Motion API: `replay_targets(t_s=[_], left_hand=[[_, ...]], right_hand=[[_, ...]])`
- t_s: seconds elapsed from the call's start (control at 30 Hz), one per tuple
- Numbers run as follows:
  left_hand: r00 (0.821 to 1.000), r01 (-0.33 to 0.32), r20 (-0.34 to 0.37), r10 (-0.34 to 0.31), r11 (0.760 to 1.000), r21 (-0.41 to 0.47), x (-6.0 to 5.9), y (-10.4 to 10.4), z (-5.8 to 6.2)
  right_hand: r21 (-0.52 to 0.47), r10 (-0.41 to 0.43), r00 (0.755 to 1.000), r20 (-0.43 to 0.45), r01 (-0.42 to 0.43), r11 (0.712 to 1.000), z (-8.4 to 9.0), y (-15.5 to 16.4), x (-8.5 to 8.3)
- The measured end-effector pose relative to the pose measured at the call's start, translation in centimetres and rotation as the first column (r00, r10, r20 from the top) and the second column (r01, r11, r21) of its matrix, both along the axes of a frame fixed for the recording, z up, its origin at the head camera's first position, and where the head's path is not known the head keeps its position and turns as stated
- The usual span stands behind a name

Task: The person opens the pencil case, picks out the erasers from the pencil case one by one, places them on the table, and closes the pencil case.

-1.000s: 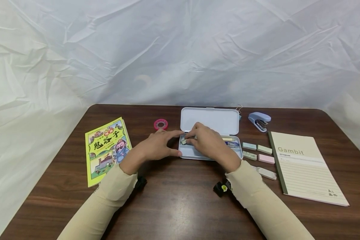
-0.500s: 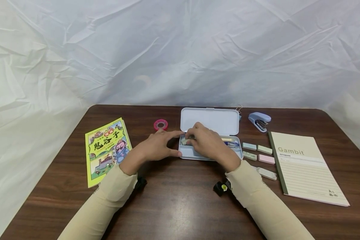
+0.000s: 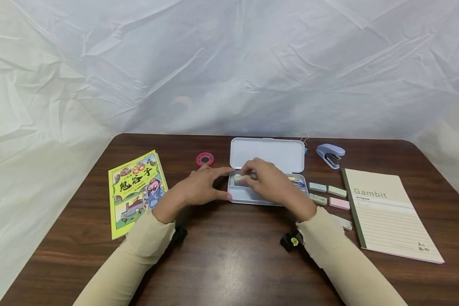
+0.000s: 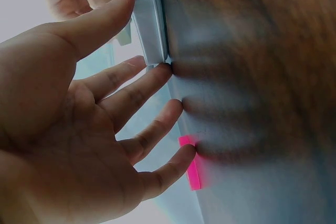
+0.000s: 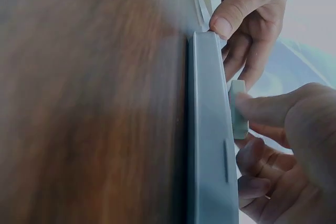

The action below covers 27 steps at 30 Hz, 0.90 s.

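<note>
**Open tin case, one eraser block held over the tray**

Item: pale blue rectangular metal pencil case (image 3: 252,195), lid hinged back flat on the far side, set centre on the dark brown wooden table (image 3: 222,255). Braced at its left end by the left hand (image 3: 199,187), fingers straight, thumb at the near corner, index at the far corner; seemingly placed so to keep the tray from sliding. Nothing gripped by that hand.

Right hand (image 3: 269,185) reached over the tray, thumb and fingers pinched on a small pale green rectangular eraser block (image 5: 237,109), held just above the tray's left half. Block plain, matt, square-edged.

Further contents at the tray's right end, partly hidden.

Right of the case: similar pastel blocks (image 3: 327,194), blue stapler (image 3: 330,154), cream notebook (image 3: 390,212). Left: pink tape roll (image 3: 205,159), yellow illustrated book (image 3: 137,191).
</note>
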<state>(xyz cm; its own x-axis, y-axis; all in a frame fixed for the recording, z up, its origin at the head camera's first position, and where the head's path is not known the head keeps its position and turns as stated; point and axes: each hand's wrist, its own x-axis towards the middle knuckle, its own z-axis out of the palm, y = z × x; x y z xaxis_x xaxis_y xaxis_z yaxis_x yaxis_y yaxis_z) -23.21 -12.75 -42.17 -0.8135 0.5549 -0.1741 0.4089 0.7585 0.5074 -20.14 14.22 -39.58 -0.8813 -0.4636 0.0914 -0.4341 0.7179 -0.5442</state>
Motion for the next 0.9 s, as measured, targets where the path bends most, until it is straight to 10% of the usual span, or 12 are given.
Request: replay_targets(t_s=[0.33, 0.9], left_hand=[[0.999, -0.012, 0.047, 0.014, 1.000, -0.029, 4.6, 1.8, 7.2], [1.000, -0.002, 0.016, 0.002, 1.000, 0.011, 3.1, 1.0, 4.7]], right_hand=[[-0.067, -0.076, 0.997, -0.034, 0.073, 0.995, 3.6, 1.3, 4.2], [-0.078, -0.155, 0.975, -0.156, 0.145, 0.986, 4.1, 7.6, 9.5]])
